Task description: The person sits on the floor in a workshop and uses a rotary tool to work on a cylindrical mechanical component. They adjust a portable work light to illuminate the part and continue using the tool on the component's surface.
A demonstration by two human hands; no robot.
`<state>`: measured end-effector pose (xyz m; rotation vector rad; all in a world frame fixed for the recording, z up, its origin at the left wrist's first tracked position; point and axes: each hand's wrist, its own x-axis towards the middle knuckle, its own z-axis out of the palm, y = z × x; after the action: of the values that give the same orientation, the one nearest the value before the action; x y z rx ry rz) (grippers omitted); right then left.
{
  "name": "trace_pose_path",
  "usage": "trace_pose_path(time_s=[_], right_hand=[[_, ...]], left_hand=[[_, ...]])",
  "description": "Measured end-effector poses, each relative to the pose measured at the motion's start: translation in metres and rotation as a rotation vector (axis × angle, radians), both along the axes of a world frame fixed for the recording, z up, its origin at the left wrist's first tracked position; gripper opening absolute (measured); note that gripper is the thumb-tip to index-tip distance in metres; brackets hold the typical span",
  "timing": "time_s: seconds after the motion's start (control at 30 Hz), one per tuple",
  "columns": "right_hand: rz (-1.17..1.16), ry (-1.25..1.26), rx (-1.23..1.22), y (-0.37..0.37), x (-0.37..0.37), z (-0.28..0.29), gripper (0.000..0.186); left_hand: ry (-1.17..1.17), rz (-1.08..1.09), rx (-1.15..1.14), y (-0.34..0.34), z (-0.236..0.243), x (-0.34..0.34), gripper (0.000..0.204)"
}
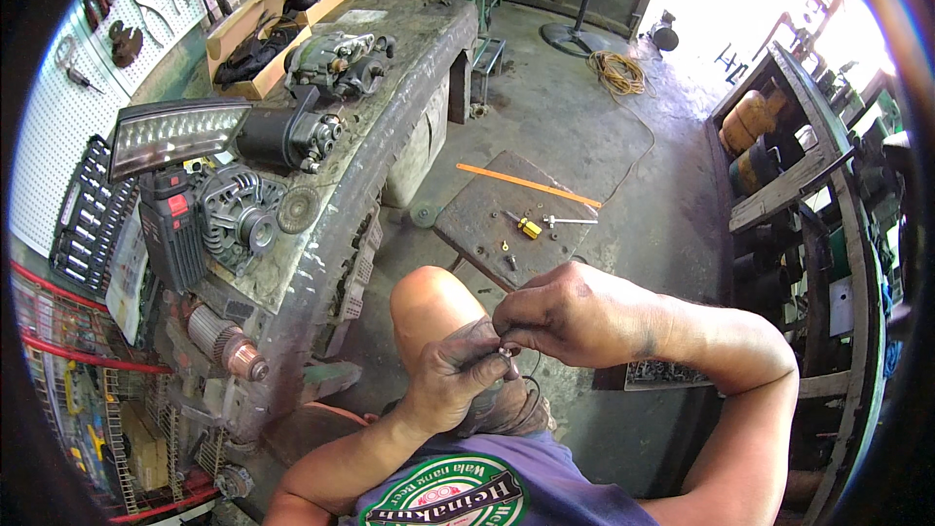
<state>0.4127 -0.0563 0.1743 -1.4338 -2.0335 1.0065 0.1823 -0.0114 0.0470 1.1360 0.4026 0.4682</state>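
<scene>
Above my lap, my two hands meet around a small metal part (509,362). My left hand (450,377) is closed, its thumb and fingers pinching that part. From the right, the fingertips of my right hand (565,315) are pinched together against the same spot; whatever they grip is hidden. Under the hands, a dark roundish thing with a thin cable or loop (529,411) rests by my thigh, its kind unclear. Ahead, a low square stand (477,234) carries an orange hacksaw blade (527,184), a yellow-handled screwdriver (527,226), a metal tool with a long shank (573,221) and several small fasteners.
The workbench (390,97) at left holds an alternator (239,214), a starter motor (292,136), a headlight (175,134), an armature (226,341) and a socket set (86,214). A coiled orange cord (618,71) lies on the floor. Wooden shelving (794,175) stands at right.
</scene>
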Motion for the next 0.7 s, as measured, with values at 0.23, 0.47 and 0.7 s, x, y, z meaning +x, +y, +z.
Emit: trace_pose_path(time_s=[0.23, 0.47, 0.7], right_hand=[[0.034, -0.057, -0.042, -0.003, 0.007, 0.006, 0.022], [0.052, 0.012, 0.132, -0.001, 0.005, -0.006, 0.011], [0.014, -0.110, -0.009, -0.007, 0.005, -0.007, 0.015]], left_hand=[[-0.009, 0.001, 0.071, -0.001, 0.003, 0.001, 0.022], [-0.012, 0.022, -0.010, -0.004, 0.002, 0.004, 0.028], [-0.010, -0.037, 0.050, -0.003, 0.004, 0.003, 0.021]])
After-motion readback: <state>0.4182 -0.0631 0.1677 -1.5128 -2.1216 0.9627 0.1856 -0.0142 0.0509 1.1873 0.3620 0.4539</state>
